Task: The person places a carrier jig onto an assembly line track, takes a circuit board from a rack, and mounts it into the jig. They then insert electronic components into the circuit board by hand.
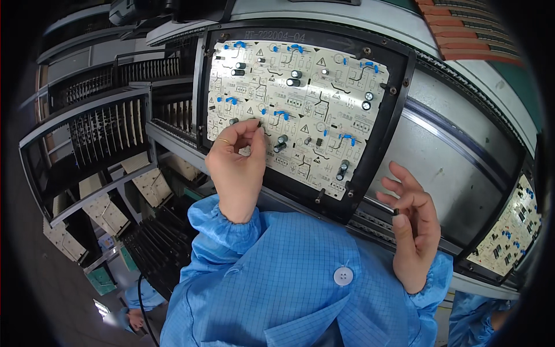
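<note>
A cream-coloured circuit board panel (295, 101) sits in a black carrier frame (396, 110) in front of me. Blue disc parts (281, 115) and black cylindrical capacitors (293, 82) stand on it. My left hand (238, 165), a ring on one finger, is over the board's left part, thumb and forefinger pinched together. A dark bit shows at their tips, too covered to name. To the right of the carrier, my right hand (413, 222) is raised palm inward. Its thumb and forefinger pinch a small black electronic component (396, 212); the other fingers are curled loosely.
The carrier rests on a metal conveyor rail (428, 63). Another populated board (506, 231) lies at the far right. Racks holding upright boards (95, 130) fill the left side. Orange strips (462, 26) are at the top right. Other people's blue sleeves (471, 318) show low down.
</note>
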`<state>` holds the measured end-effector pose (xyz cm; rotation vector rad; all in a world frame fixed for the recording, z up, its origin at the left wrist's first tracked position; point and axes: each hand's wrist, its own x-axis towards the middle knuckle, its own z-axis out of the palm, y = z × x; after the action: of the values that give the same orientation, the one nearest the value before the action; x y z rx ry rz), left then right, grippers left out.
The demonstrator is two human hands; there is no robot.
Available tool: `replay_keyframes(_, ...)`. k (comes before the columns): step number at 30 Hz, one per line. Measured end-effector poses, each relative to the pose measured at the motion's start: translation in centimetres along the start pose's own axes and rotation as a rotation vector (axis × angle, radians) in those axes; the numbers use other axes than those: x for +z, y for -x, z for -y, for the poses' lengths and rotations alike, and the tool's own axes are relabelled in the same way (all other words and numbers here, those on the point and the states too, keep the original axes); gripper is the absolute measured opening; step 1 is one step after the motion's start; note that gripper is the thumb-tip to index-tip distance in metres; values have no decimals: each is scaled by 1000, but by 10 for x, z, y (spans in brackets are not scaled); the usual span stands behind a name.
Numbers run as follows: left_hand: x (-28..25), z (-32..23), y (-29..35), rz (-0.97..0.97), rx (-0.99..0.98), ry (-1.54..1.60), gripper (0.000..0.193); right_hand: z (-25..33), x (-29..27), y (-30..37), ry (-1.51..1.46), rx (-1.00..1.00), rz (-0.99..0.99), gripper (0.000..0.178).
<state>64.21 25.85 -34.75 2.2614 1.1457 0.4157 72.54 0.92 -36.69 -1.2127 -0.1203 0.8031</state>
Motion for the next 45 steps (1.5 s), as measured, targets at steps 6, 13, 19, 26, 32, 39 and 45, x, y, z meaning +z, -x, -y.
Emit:
replay_keyframes(6, 8, -1, 5, -111, 49, -82, 15, 4, -7, 1, -10, 38, 50, 12)
replay_keyframes(13, 14, 5, 7, -180, 175, -176, 15, 3, -12, 1, -36, 43, 50, 12)
replay_keyframes(19, 14, 5, 5, -179, 107, -119, 15, 3, -13, -1, -97, 53, 69, 13)
replay_keyframes(26, 16, 4, 5, -174, 109, -113, 16, 4, -10, -2, -36, 53, 24, 13)
replay_keyframes(32, 16, 5, 3, -164, 113, -98, 15, 4, -10, -4, -47, 52, 17, 15)
replay_keyframes(39, 14, 11, 2, -145, 70, -34, 16, 5, -9, -5, -58, 56, 24, 16)
replay_keyframes(45, 14, 9, 2, -136, 44, 23, 16, 5, -9, -6, -53, 63, 19, 12)
